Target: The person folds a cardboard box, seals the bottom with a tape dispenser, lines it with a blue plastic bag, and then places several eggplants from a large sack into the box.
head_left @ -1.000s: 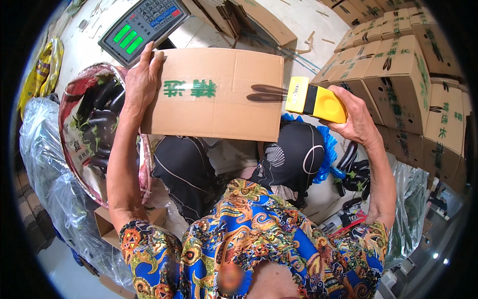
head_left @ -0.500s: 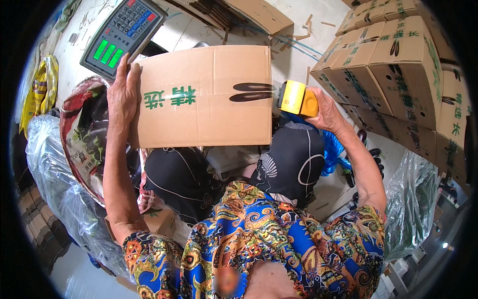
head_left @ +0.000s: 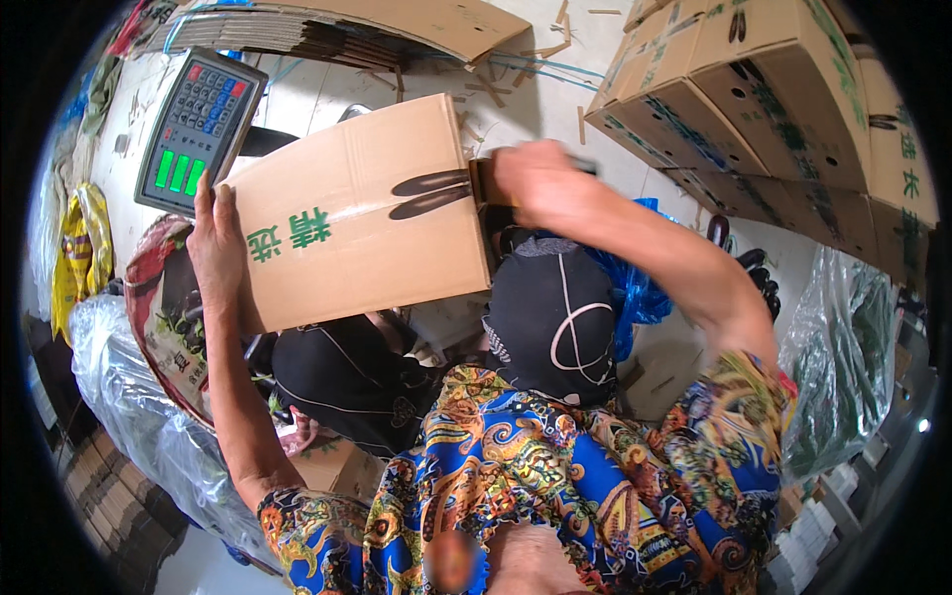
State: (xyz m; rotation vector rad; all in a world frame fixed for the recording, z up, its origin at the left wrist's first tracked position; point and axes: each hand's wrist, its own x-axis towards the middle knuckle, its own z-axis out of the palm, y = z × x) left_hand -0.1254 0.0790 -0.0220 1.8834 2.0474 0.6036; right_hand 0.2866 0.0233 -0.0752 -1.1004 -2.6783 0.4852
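Note:
My left hand [head_left: 214, 233] grips the left end of a brown cardboard box [head_left: 347, 253], which has green lettering and dark oval markings on its face and is held tilted above my black-clad knees [head_left: 550, 322]. At the box's right end, my right hand [head_left: 540, 183] is closed round the tape dispenser seen in earlier frames; it is blurred and largely hides the tool. Just beyond my left fingers stands a grey digital scale [head_left: 203, 114] with green displays.
Stacked boxes [head_left: 754, 79] fill the upper right, and flattened cardboard [head_left: 446, 30] lies along the top. A sack of eggplants [head_left: 159, 297] and plastic wrap [head_left: 129, 387] are at the left. Loose eggplants [head_left: 759, 268] and a blue bag [head_left: 640, 297] lie at the right.
My right hand has swung up and leftward over the box's right end, turning the dispenser out of sight. The box and left hand have shifted left in view and tilted.

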